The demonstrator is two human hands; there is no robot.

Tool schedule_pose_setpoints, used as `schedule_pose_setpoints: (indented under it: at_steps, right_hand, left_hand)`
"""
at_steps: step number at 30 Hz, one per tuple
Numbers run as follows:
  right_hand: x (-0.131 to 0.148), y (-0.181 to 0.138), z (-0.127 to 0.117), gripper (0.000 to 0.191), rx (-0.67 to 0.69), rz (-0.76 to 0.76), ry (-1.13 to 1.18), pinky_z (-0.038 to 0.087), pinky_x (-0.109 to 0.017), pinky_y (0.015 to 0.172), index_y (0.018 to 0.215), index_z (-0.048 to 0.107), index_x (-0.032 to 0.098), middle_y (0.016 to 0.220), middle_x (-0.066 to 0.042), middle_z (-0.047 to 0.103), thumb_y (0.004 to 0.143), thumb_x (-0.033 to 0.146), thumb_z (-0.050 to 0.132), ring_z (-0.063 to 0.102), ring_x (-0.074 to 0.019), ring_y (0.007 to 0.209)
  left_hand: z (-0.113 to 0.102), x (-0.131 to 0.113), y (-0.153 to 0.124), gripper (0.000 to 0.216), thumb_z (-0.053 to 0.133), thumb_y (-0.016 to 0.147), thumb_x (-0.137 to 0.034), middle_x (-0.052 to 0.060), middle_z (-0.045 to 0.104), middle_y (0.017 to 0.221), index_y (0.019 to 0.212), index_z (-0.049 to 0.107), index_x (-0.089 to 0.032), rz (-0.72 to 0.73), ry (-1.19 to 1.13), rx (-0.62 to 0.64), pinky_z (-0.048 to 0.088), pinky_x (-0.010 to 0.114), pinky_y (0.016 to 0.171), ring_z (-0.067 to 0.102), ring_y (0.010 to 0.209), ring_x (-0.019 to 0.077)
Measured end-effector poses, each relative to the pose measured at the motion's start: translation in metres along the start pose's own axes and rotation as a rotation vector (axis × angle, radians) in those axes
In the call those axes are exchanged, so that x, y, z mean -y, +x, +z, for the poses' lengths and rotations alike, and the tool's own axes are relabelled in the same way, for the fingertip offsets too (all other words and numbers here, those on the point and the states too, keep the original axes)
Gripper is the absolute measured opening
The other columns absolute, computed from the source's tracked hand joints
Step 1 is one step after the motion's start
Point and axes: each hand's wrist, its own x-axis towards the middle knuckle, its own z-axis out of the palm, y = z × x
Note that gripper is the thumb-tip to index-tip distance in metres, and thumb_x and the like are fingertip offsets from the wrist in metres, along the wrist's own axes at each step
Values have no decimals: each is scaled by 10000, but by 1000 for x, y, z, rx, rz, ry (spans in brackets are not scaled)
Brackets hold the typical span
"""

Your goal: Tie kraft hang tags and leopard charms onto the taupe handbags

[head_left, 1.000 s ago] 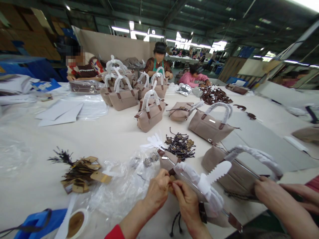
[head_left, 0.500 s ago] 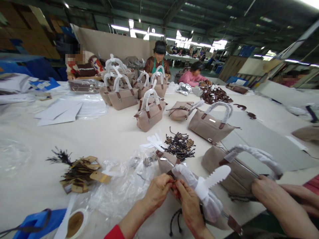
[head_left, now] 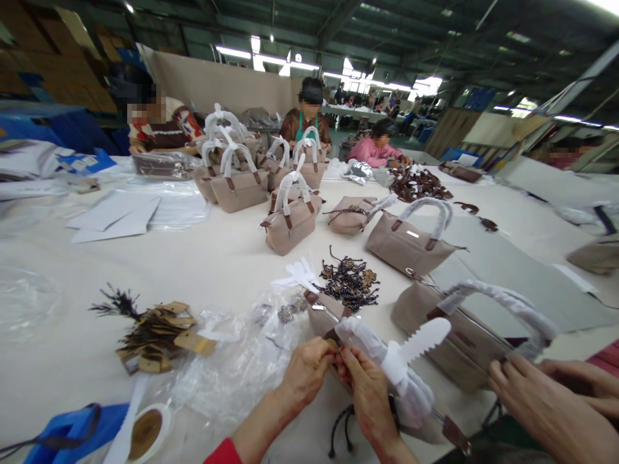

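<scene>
My left hand (head_left: 308, 374) and my right hand (head_left: 368, 393) meet fingertip to fingertip at the near end of a taupe handbag (head_left: 338, 322) lying in front of me. Both pinch something small at the base of its white-wrapped handle (head_left: 387, 361); I cannot make out what it is. A dark braided cord (head_left: 341, 428) dangles below my right hand. Beside me on the right, another person's hands (head_left: 541, 396) hold a second taupe handbag (head_left: 459, 335) by its wrapped handle.
A pile of brown paper tags (head_left: 155, 335) and crumpled clear plastic (head_left: 236, 361) lie to my left, a tape roll (head_left: 145, 435) at the near edge. Dark braided charms (head_left: 349, 282) are heaped ahead. Several finished handbags (head_left: 290, 222) stand further back; people sit along the far side.
My hands moved slightly up the bag end and closed together at the handle base. The neighbouring person's hands shifted right, tilting their bag.
</scene>
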Motion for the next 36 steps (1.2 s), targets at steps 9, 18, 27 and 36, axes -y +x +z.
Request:
schedule_pose_setpoints:
  at_steps: [9, 18, 27, 36]
  right_hand:
    - [0, -2, 0, 329, 9, -25, -58, 317, -234, 500, 605, 568, 182, 523, 51, 483, 629, 491, 677, 395, -98, 513]
    - [-9, 2, -2, 319, -26, -85, -163, 332, -237, 473, 572, 535, 193, 501, 54, 447, 660, 484, 634, 402, -106, 491]
    - [-13, -10, -6, 290, -41, -273, -374, 428, -271, 491, 827, 676, 214, 674, -20, 643, 752, 467, 556, 532, -153, 548]
    - [85, 52, -155, 261, -101, -790, -817, 444, -409, 649, 678, 662, 308, 714, -87, 652, 725, 522, 519, 587, -268, 735]
  left_hand:
    - [3, -2, -1, 203, 421, 748, -128, 14, 594, 680, 659, 597, -176, -30, -44, -19, 435, 248, 652, 568, 670, 145]
    - [18, 1, -2, 213, 394, 720, -101, -2, 559, 621, 636, 577, -172, -111, -100, -88, 449, 229, 596, 549, 629, 130]
    - [4, 0, -2, 245, 416, 675, -81, 16, 601, 693, 739, 639, -159, -41, -99, -34, 467, 235, 581, 565, 607, 125]
    - [-12, 26, -2, 365, 393, 658, -77, 76, 640, 961, 957, 583, -163, -150, -1, -330, 491, 323, 751, 601, 883, 188]
